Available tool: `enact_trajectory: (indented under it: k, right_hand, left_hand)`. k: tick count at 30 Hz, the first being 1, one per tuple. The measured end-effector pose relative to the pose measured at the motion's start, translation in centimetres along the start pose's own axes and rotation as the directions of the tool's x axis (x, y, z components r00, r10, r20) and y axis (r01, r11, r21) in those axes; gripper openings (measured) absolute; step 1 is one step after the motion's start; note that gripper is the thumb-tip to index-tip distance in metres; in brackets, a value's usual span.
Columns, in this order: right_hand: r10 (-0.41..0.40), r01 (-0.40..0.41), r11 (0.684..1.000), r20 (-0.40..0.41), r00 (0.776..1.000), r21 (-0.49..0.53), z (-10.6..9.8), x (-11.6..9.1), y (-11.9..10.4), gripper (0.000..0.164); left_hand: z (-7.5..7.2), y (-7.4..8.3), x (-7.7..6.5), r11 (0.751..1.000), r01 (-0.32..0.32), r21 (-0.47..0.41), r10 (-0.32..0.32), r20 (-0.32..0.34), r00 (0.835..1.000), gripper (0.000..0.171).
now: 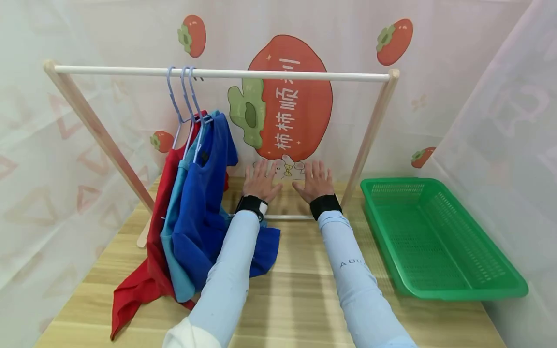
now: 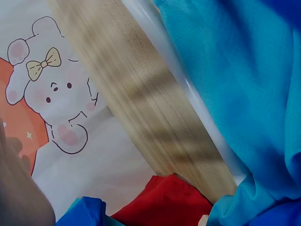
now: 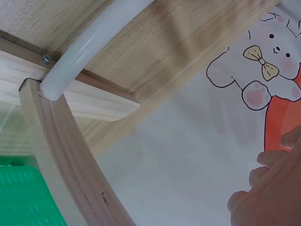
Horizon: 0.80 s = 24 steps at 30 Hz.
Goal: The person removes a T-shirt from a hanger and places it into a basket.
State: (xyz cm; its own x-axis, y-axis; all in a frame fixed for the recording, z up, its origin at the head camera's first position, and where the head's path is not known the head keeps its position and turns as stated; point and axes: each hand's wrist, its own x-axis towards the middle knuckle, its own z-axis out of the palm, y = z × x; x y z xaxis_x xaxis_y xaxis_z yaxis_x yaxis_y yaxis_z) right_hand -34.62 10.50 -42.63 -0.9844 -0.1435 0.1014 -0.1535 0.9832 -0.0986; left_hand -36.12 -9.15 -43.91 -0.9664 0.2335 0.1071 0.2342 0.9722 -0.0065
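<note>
My left hand point(image 1: 259, 182) and right hand point(image 1: 316, 182) reach forward side by side with fingers extended, palms down, holding nothing. Both appear near the back edge of the wooden table, inside the frame of a clothes rack point(image 1: 278, 74). Left of my left hand, a red garment point(image 1: 158, 232), a light blue garment point(image 1: 177, 241) and a dark blue garment point(image 1: 196, 212) hang close together on pale purple hangers point(image 1: 187, 96). Their lower parts spread onto the tabletop. In the right wrist view, my right hand's fingers point(image 3: 263, 188) show near the rack's wooden leg point(image 3: 70, 155).
A green plastic basket point(image 1: 439, 237) stands to the right of the rack. The rack's white lower bar point(image 1: 289, 217) crosses near my wrists. Behind it hangs a white curtain point(image 1: 352, 29) printed with persimmons, and more curtain encloses both sides.
</note>
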Motion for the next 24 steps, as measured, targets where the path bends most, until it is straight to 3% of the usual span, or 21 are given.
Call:
enact_trajectory:
  k: [4,6,11,15,18,21,23,24]
  right_hand:
    - [-0.016,0.016,1.0,0.007,1.0,-0.005,0.2,0.0,-0.4,0.085]
    - [-0.01,0.01,1.0,0.003,1.0,0.007,0.3,0.1,-0.5,0.084]
    - [0.058,-0.066,0.991,0.076,0.995,0.112,0.3,0.2,-0.3,0.086]
    - [0.055,-0.1,0.951,0.16,0.986,0.292,0.4,0.3,-0.5,0.088]
    - [-0.018,-0.073,0.895,0.2,0.98,0.44,0.4,0.1,-1.3,0.088]
    - [-0.095,-0.043,0.82,0.21,0.973,0.57,-0.1,-0.5,-2.7,0.087]
    - [-0.138,-0.024,0.764,0.199,0.97,0.645,-0.5,-1.0,-3.8,0.084]
    - [-0.156,-0.016,0.732,0.191,0.969,0.681,-0.9,-1.3,-4.4,0.082]
  left_hand:
    - [-0.1,-0.1,-0.6,0.997,0.025,0.068,-0.025,-0.003,1.0,0.079]
    - [-0.2,0.2,-0.9,0.997,0.049,0.06,-0.049,-0.011,0.999,0.08]
    - [-0.2,2.2,-2.2,0.989,0.117,-0.086,-0.114,0.031,0.993,0.089]
    - [-1.5,3.5,-4.2,0.972,0.163,-0.17,-0.158,0.044,0.986,0.091]
    - [-3.8,3.8,-6.8,0.964,0.164,-0.208,-0.175,-0.034,0.984,0.085]
    - [-7.0,4.1,-10.8,0.961,0.129,-0.244,-0.171,-0.156,0.973,0.077]
    - [-9.4,4.5,-14.0,0.961,0.088,-0.261,-0.157,-0.26,0.953,0.069]
    - [-10.5,4.6,-15.6,0.963,0.069,-0.261,-0.154,-0.32,0.935,0.065]
